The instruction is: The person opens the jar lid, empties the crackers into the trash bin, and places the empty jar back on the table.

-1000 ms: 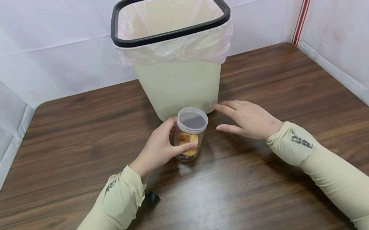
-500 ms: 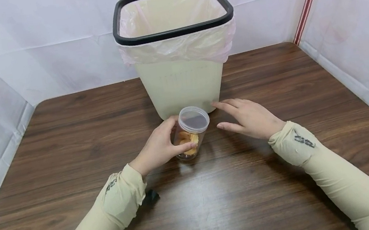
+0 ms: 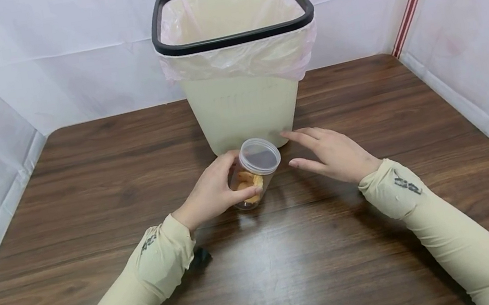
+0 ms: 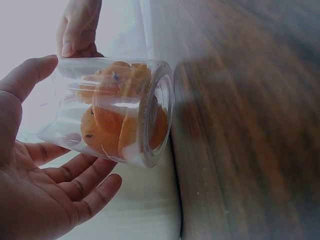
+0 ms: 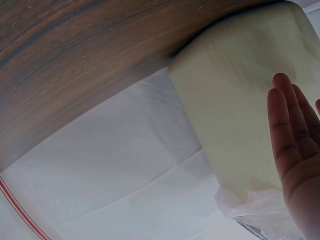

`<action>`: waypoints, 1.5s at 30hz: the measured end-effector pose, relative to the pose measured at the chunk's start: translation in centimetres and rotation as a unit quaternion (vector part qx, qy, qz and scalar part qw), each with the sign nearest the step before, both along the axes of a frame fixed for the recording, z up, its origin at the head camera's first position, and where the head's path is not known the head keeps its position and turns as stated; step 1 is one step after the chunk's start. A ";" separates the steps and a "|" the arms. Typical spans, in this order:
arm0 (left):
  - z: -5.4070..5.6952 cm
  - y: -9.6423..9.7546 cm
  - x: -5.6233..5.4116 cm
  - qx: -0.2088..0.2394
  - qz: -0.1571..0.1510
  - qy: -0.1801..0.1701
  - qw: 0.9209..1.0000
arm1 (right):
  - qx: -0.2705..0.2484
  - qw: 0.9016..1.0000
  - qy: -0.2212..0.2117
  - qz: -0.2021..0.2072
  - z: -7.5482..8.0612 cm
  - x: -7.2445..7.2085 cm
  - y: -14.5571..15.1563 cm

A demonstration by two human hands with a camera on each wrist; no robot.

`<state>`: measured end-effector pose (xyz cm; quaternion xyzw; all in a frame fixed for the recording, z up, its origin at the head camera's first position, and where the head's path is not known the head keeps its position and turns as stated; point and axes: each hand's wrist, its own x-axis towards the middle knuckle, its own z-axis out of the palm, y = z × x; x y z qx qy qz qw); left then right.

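Note:
A clear plastic jar [image 3: 257, 171] stands on the wooden table, just in front of the bin. Inside its lower part lie several curved orange pieces [image 4: 117, 107] that look like fruit peel. My left hand [image 3: 214, 191] holds the jar from the left, its thumb on the near side and its fingers around the far side. I cannot tell whether a lid covers the jar's mouth. To the right of the jar, apart from it, my right hand [image 3: 335, 155] is held with straight fingers and holds nothing. Its fingertips are near the bin's lower front.
A cream bin [image 3: 242, 105] with a black rim and pink bag liner stands upright behind the jar. A small black piece [image 3: 201, 259] lies on the table [image 3: 90, 196] beside the left sleeve. White sheeting [image 3: 69, 57] hangs around the table's back and sides.
The whole head view has shifted slightly, so everything sits a little further up and right. Hands and jar keep nearly the same places relative to the bin.

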<state>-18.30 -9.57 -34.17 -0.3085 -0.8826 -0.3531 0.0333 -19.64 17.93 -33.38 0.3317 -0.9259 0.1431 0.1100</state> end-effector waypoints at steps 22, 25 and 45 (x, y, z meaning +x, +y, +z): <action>0.2 -0.1 0.1 -0.009 0.006 -0.015 1.000 | -0.029 0.999 0.008 0.014 1.0 -0.6 -0.8; 0.2 0.0 0.2 -0.009 0.007 -0.015 1.000 | -0.032 0.999 0.014 0.018 1.2 -0.6 -1.1; 0.0 -0.3 0.1 -0.005 0.006 -0.013 1.000 | -0.065 0.997 0.018 0.049 2.0 -0.6 -2.9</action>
